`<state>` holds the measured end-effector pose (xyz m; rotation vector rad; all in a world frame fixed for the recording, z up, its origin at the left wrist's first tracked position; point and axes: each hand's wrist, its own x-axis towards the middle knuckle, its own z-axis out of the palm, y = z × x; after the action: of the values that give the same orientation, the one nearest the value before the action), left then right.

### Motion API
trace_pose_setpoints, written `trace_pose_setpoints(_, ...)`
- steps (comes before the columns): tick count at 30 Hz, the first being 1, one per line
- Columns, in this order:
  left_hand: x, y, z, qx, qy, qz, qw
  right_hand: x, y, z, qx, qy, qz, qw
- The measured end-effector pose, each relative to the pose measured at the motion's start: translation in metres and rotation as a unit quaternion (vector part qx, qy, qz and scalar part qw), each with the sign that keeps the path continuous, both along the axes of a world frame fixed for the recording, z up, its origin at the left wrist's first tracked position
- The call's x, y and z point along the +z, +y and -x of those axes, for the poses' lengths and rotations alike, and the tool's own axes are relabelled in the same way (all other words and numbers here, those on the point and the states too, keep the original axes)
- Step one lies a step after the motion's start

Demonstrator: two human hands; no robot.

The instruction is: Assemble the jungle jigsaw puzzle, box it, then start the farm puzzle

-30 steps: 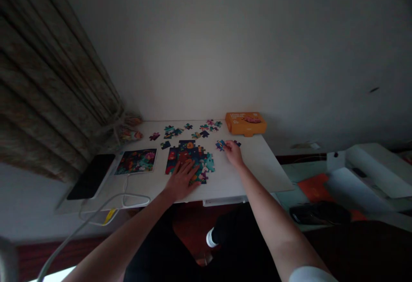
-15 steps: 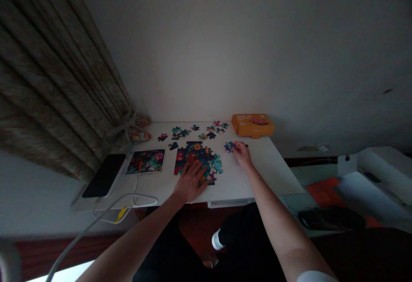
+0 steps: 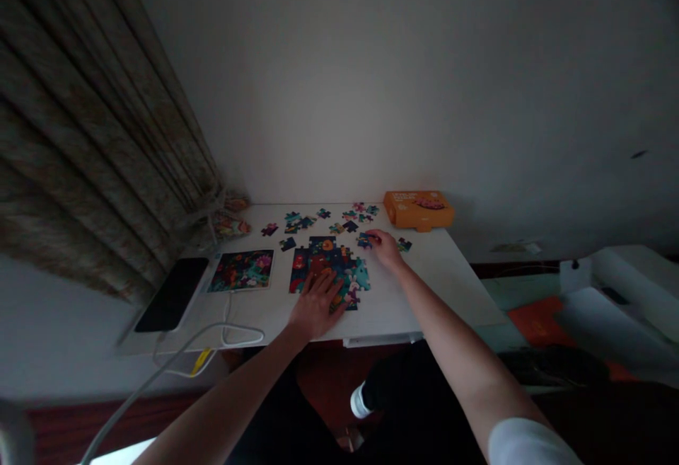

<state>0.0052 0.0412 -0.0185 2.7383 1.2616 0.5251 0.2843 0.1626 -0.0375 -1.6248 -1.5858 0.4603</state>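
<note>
My left hand [image 3: 318,302] lies with fingers spread on the partly joined jigsaw puzzle [image 3: 323,260], covering its lower middle. To the upper right of that puzzle, my right hand [image 3: 386,247] pinches a blue puzzle piece [image 3: 364,240] between thumb and fingers. Just right of this hand lies another loose piece [image 3: 404,244]. Several loose puzzle pieces [image 3: 300,221] are scattered behind the joined part, with a dark one [image 3: 288,243] off its upper left corner. A printed picture card [image 3: 242,270] in similar colours rests left of the puzzle.
The white table [image 3: 440,288] stands against a wall. An orange box [image 3: 419,210] sits at its back right. At the left are a black phone [image 3: 172,295], a white cable [image 3: 244,330] and a curtain [image 3: 106,125]. A white open box [image 3: 620,302] stands beyond the right edge.
My right hand has moved left with the blue puzzle piece, nearer the joined puzzle, uncovering a loose piece to its right. My left hand stays on the puzzle.
</note>
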Motion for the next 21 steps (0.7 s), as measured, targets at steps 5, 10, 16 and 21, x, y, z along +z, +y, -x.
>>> trace_pose_setpoints(5, 0.002, -0.001, 0.000, 0.000, -0.006, 0.004, 1.000, 0.001, 0.021, 0.023, -0.007, -0.036, 0.012, 0.999)
trace_pose_setpoints(10, 0.003, -0.001, 0.000, -0.001, -0.019, 0.007, 1.000, 0.000, 0.016, 0.030, -0.018, -0.155, 0.006, 0.988)
trace_pose_setpoints(16, 0.004, -0.001, 0.000, 0.002, -0.027, 0.012, 1.000, 0.006, 0.009, 0.033, -0.015, -0.192, -0.012, 0.981)
trace_pose_setpoints(21, 0.004, -0.001, -0.001, 0.002, -0.031, 0.011, 0.999, 0.011, -0.010, 0.033, 0.033, -0.205, -0.042, 0.977)
